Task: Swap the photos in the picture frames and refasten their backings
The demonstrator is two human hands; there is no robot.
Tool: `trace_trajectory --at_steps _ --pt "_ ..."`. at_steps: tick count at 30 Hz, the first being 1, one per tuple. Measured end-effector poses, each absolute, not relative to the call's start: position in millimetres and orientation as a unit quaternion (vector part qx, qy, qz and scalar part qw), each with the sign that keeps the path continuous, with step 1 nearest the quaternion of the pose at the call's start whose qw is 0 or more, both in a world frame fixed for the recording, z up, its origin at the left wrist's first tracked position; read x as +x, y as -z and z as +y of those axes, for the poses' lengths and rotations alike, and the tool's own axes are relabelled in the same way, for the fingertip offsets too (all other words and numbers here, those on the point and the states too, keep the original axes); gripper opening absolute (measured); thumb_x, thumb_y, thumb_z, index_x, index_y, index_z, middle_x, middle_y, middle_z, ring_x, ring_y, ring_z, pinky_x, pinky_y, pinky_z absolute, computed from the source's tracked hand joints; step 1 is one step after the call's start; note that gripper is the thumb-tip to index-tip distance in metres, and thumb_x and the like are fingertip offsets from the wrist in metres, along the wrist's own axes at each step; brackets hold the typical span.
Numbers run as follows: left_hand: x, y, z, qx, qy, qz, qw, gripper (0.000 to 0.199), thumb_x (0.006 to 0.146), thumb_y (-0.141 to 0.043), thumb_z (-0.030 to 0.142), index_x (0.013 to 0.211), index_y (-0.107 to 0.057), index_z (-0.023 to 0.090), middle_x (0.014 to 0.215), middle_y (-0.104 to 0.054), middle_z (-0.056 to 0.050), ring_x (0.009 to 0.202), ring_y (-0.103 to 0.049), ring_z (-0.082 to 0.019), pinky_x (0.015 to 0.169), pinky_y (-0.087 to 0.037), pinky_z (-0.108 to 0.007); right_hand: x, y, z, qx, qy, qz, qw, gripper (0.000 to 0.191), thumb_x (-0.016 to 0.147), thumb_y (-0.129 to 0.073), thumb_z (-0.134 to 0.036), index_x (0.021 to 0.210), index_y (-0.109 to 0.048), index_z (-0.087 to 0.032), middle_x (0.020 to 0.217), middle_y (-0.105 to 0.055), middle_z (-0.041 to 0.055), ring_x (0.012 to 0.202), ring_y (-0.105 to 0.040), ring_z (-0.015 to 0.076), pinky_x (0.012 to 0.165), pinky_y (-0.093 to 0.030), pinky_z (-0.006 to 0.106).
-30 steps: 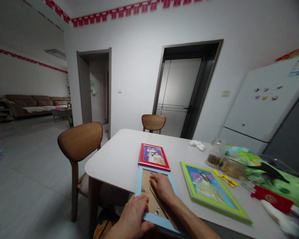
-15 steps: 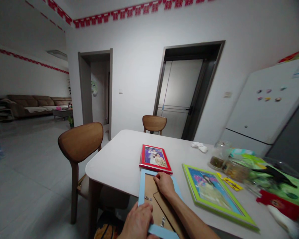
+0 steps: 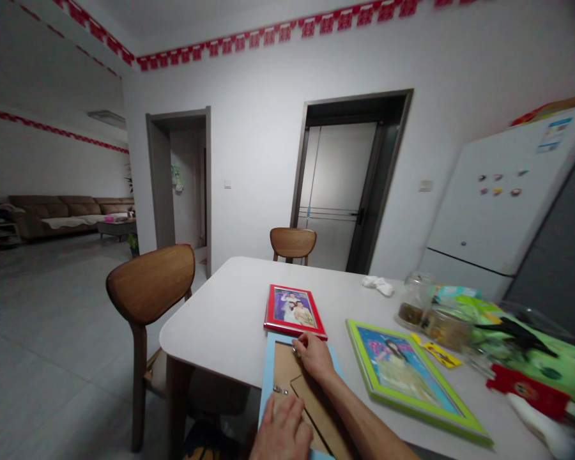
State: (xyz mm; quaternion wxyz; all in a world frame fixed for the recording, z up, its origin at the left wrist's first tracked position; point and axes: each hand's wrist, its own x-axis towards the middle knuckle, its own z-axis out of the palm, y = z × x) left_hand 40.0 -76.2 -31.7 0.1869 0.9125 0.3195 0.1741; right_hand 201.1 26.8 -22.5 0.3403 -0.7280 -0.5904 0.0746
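Note:
A light blue picture frame (image 3: 268,370) lies face down at the table's near edge, its brown backing board (image 3: 282,365) showing. Metal clips (image 3: 280,390) sit on the board's left side. My right hand (image 3: 315,359) pinches a small metal clip (image 3: 294,349) near the frame's top. My left hand (image 3: 283,429) rests with its fingers laid out over the lower left of the board. A red frame (image 3: 294,311) with a photo touches or nearly touches the blue frame's far end. To the right lies a green frame (image 3: 412,370) with a photo.
On the white table (image 3: 211,306) are crumpled white tissue (image 3: 377,285), glass jars (image 3: 414,300), a yellow packet (image 3: 441,355), a red packet (image 3: 527,391) and green bags (image 3: 551,364). Wooden chairs stand left (image 3: 153,281) and beyond (image 3: 293,241) the table.
My left hand has moved from the frame's left edge onto the board. My right hand stays near the top, now with a metal clip visible at its fingertips. The view has shifted slightly.

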Motion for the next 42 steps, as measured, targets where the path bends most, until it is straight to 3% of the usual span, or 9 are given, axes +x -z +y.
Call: trace_trajectory --at_steps 5,9,11,15,17,21,24,29,42 --pt "68 45 -76 0.909 -0.15 0.332 0.203 0.031 0.082 -0.031 0.011 0.104 -0.052 0.02 0.128 -0.038 -0.01 0.12 -0.029 -0.025 0.097 -0.025 -0.047 233 5 -2 -0.693 -0.116 -0.588 0.402 0.026 0.072 -0.038 -0.035 0.074 -0.058 -0.018 0.076 -0.064 0.004 0.071 -0.058 0.0148 0.065 -0.041 0.024" --pt "57 13 -81 0.905 -0.17 0.322 0.22 0.041 0.067 -0.044 0.007 0.107 -0.048 0.015 0.128 -0.038 -0.013 0.119 -0.03 -0.025 0.098 -0.025 -0.041 263 1 -45 -0.675 -0.226 -0.463 0.528 0.032 0.066 -0.044 -0.042 0.079 -0.057 -0.017 0.072 -0.063 0.004 0.059 -0.057 0.0146 0.053 -0.042 0.025" --pt "56 -12 -86 0.88 -0.252 0.319 0.245 0.046 0.058 -0.05 0.008 0.104 -0.047 0.013 0.126 -0.04 -0.014 0.117 -0.034 -0.027 0.097 -0.027 -0.039 260 7 -66 -0.643 -0.317 -0.38 0.584 0.034 0.061 -0.051 -0.044 0.08 -0.057 -0.016 0.066 -0.062 0.0032 0.052 -0.055 0.0133 0.048 -0.041 0.025" --pt "80 -55 -98 0.712 -0.473 0.314 0.414 0.021 0.071 -0.044 0.021 0.092 -0.046 0.018 0.105 -0.056 -0.008 0.095 -0.052 -0.021 0.082 -0.042 -0.031 221 18 -90 -0.55 -0.489 -0.319 0.597 0.045 0.062 -0.052 -0.053 0.092 -0.057 -0.019 0.063 -0.063 0.0034 0.052 -0.057 0.0149 0.047 -0.042 0.026" --pt "99 -66 -98 0.635 -0.531 0.277 0.488 0.024 0.073 -0.046 0.025 0.095 -0.042 0.018 0.098 -0.058 -0.006 0.09 -0.055 -0.019 0.078 -0.044 -0.029 213 15 -93 -0.506 -0.5 -0.301 0.635 0.051 0.062 -0.053 -0.053 0.102 -0.052 -0.022 0.069 -0.065 0.0034 0.06 -0.059 0.0168 0.051 -0.044 0.027" --pt "134 -68 -77 0.584 -0.561 0.203 0.55 0.055 0.068 -0.054 0.017 0.116 -0.028 0.019 0.109 -0.054 -0.006 0.098 -0.052 -0.018 0.084 -0.042 -0.029 263 -6 -93 -0.537 -0.384 -0.286 0.695 0.057 0.06 -0.058 -0.043 0.11 -0.048 -0.019 0.081 -0.066 0.0033 0.074 -0.06 0.0184 0.062 -0.046 0.027" --pt "161 -52 -55 0.611 -0.509 0.266 0.545 0.049 0.068 -0.052 0.009 0.115 -0.035 0.015 0.104 -0.058 -0.006 0.095 -0.054 -0.017 0.084 -0.041 -0.027 340 -15 -90 -0.677 -0.237 -0.292 0.632 0.054 0.066 -0.05 -0.037 0.115 -0.047 -0.014 0.083 -0.067 0.0044 0.074 -0.061 0.0185 0.064 -0.046 0.027" --pt "207 -7 -43 0.683 -0.419 0.322 0.504 0.038 0.065 -0.046 0.0 0.1 -0.049 0.014 0.103 -0.06 -0.005 0.092 -0.056 -0.014 0.079 -0.043 -0.021 432 -8 -84 -0.84 -0.096 -0.361 0.393 0.047 0.069 -0.043 -0.031 0.111 -0.052 -0.011 0.089 -0.066 0.0089 0.081 -0.06 0.021 0.07 -0.043 0.028" --pt "208 15 -26 0.772 -0.314 0.417 0.363 0.053 0.066 -0.054 0.018 0.117 -0.041 0.012 0.117 -0.051 -0.009 0.107 -0.046 -0.017 0.09 -0.034 -0.024 431 -4 -60 -0.849 -0.034 -0.423 0.313 0.038 0.068 -0.044 -0.025 0.101 -0.059 -0.014 0.1 -0.061 0.0125 0.095 -0.054 0.0252 0.081 -0.037 0.034"
